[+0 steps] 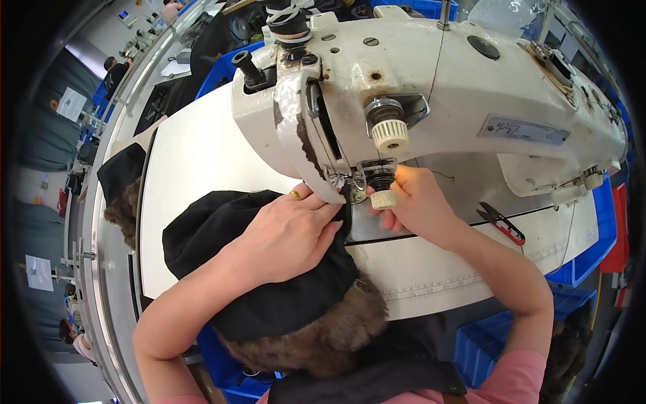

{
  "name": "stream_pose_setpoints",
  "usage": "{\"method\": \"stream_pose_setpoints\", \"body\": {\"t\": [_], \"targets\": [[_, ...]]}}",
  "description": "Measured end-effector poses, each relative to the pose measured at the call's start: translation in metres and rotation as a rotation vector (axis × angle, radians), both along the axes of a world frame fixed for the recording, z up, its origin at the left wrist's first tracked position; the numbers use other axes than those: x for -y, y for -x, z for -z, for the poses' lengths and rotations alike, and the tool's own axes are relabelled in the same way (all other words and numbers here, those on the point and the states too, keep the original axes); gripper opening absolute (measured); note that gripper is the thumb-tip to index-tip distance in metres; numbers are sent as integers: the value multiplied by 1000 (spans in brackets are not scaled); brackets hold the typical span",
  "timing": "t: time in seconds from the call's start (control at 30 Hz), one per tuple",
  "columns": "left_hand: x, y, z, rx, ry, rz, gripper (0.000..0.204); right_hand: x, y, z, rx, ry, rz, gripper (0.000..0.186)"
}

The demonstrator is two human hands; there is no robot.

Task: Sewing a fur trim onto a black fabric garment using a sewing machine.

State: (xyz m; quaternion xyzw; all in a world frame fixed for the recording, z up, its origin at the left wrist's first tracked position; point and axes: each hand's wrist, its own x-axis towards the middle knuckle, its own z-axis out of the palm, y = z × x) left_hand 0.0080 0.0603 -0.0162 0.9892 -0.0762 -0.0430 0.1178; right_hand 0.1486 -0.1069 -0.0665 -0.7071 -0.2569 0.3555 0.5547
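A white sewing machine, its paint chipped, stands over a white bed. A black cloth hat with brown fur lies under my left hand, whose closed fingers press the cloth beside the presser foot. My right hand is right of the needle area, fingers curled behind the lower tension knob; what they hold is hidden.
Black-and-red snips lie at the right. Another fur-trimmed piece is at the left. Blue bins sit below right and behind. A metal rail runs along the left, with other people beyond it.
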Motion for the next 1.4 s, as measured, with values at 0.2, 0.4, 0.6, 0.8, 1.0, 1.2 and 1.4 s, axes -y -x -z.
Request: {"method": "stream_pose_setpoints", "body": {"t": [0.2, 0.4, 0.6, 0.8, 1.0, 1.2, 1.4], "targets": [[1, 9, 3, -59, 86, -54, 36, 1, -4, -7, -32, 132, -59, 32], [-5, 5, -3, -117, 168, -44, 34, 13, 20, 34, 1345, -193, -196, 23], [-8, 4, 2, -95, 199, -85, 33, 13, 22, 35, 1380, -140, -273, 29], [-1, -2, 1, -7, 161, -36, 24, 13, 20, 33, 1361, -164, -259, 26], [0, -6, 5, 62, 167, -7, 29, 16, 18, 34, 1336, -163, -254, 24], [-1, -5, 8, 55, 160, -5, 35, 15, 17, 33, 1304, -111, -288, 29], [-1, -5, 16, 135, 133, -30, 30, 13, 17, 34, 1309, -154, -235, 37]]}}
